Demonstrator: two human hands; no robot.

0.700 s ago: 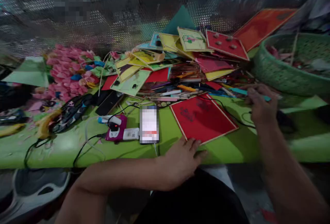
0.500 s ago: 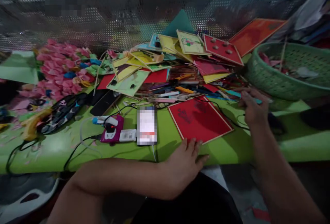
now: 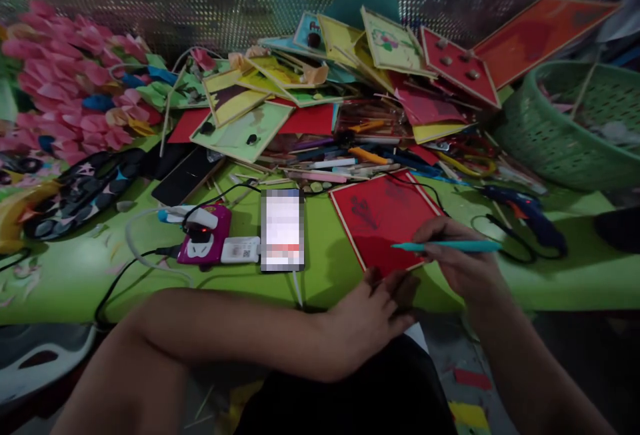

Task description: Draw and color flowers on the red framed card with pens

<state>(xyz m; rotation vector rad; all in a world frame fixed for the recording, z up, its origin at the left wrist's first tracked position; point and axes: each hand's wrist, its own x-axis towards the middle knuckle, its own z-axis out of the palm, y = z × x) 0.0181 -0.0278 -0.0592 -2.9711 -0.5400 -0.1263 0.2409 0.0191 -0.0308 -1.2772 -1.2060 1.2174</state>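
A red card [image 3: 385, 218] with a pale edge lies flat on the green table [image 3: 75, 275], straight ahead of me. My right hand [image 3: 463, 265] is closed around a teal pen [image 3: 450, 246], held level over the card's near right corner with its tip pointing left. My left hand [image 3: 367, 315] rests at the table's front edge with its fingers stretched out, the fingertips touching the card's near corner. It holds nothing.
A phone [image 3: 283, 228] and a magenta device [image 3: 203, 245] with cables lie left of the card. Behind it are loose pens and a heap of coloured cards [image 3: 320, 81]. Pink paper flowers [image 3: 65, 101] sit far left, a green basket [image 3: 565, 131] and a blue glue gun [image 3: 530, 211] right.
My right hand came back from the pens near the basket with the teal pen and now holds it over the red card. The view has tilted down and closer.
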